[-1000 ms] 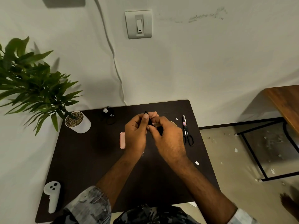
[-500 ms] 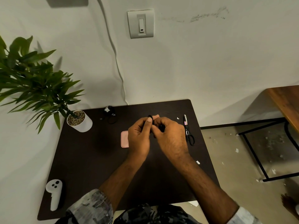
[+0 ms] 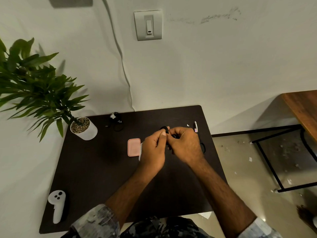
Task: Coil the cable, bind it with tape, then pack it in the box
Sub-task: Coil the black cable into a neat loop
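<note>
On the left of the dark rectangular worktop (image 3: 96, 169), a second bundle of thin black cable with a pale tag (image 3: 116, 121) is seen lying near the far edge, beside the white plant pot (image 3: 85, 129). The flat pink rounded-rectangle box (image 3: 134, 147) lies just to the left of the hands, with a white edge showing against its right side.

The left hand (image 3: 153, 150) is curled, with thumb and fingers pinched on the thin black cable coil (image 3: 165, 129), which is held above the worktop between both hands. The right hand (image 3: 185, 145) is likewise closed around the coil from the other side; most of the cable is hidden by the fingers.

The cable is judged light, soft and springy, so the loops are likely to spread if released. Hold is best kept where the loops cross.

To the right, black-handled scissors (image 3: 199, 136) lie partly behind the right hand.
</note>
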Motion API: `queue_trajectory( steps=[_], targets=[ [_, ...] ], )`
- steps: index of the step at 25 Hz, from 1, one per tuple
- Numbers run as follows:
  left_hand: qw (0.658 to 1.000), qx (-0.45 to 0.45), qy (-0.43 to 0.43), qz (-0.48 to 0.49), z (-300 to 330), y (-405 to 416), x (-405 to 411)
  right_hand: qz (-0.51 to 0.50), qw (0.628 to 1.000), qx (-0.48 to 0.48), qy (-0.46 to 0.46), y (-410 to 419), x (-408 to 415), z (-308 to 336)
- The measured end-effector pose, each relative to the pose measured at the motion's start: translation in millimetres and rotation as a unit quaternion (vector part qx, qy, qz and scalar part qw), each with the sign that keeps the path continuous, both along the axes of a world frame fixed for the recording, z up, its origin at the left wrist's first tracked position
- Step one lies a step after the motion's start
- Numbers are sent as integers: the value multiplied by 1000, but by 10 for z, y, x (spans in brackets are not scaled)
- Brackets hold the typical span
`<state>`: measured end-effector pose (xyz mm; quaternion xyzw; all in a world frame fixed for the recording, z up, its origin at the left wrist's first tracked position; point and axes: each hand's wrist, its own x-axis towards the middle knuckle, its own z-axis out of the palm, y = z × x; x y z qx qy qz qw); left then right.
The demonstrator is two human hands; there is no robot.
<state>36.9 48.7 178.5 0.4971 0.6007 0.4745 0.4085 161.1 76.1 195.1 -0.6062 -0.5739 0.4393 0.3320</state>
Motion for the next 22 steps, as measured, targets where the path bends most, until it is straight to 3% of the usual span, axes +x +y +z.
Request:
queue_trajectory(
  steps=[3,5,10,14,17,18,22],
  targets=[
    [993,-46,86,-64,-11,66,-70,-6,1000,7,-19,16,67,-107],
    [990,-78,101,-54,15,92,-82,-10,1000,-15,-14,2,62,-194],
    [990,-133,19,49,14,12,9,-8,998,-67,8,-17,45,-361],
    [980,-169,79,-74,11,38,-69,-21,995,-96,22,2,128,-449],
    [960,-249,-53,-114,73,103,-155,-47,986,-137,76,-28,148,-498],
    [960,-250,-56,-110,74,115,-163,-50,985,-141,87,-41,142,-499],
    [968,-132,203,-71,88,82,-80,-55,987,-121,87,-70,89,-474]
  ],
)
